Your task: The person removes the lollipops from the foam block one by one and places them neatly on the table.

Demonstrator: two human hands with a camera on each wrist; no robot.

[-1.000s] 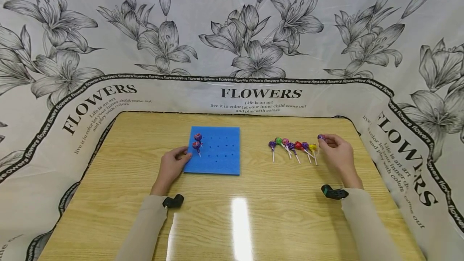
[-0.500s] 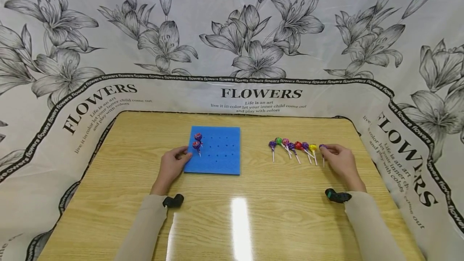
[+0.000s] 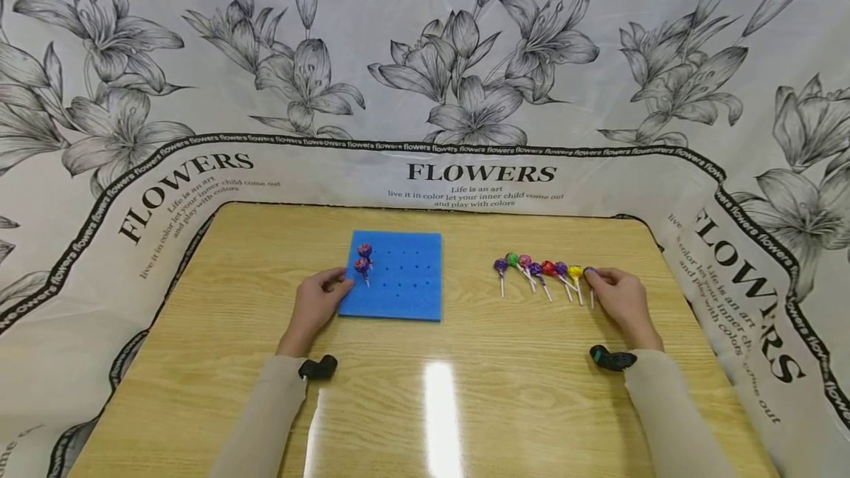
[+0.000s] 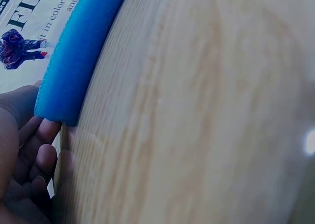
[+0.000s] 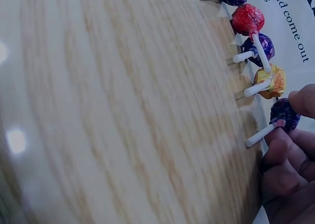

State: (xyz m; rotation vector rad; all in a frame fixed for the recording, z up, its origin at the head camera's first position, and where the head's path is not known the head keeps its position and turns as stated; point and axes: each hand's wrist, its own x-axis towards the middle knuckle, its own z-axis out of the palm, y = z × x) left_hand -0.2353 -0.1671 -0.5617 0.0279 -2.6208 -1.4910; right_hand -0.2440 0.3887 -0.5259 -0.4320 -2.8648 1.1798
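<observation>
On the wooden counter [image 3: 425, 404] lay one square blue foam board [image 3: 405, 282] pierced with a grid of small holes; two purple-wrapped lollipops [image 3: 362, 260] stood upright in its left column, one behind the other. The left hand [image 3: 317, 302] rested at the board's near left corner, fingers [image 4: 37, 150] loosely bent against the foam edge and thumb on top, clamped on nothing that could be made out. To the right, well apart from the board, a row of loose lollipops [image 3: 538, 271] lay with white sticks toward the person; seven could be counted from the head view: purple, green, pink, purple, red, purple, yellow; an eighth, the dark purple lollipop [image 5: 284, 114], lay just right of the yellow one [image 5: 269, 81] at the row's end. The right hand [image 3: 617, 297] pinched this one, a fingertip on its wrapped head and other fingers against its stick, the sweet lying on the counter. A flower-printed cloth [image 3: 465, 57] hung round the counter.
</observation>
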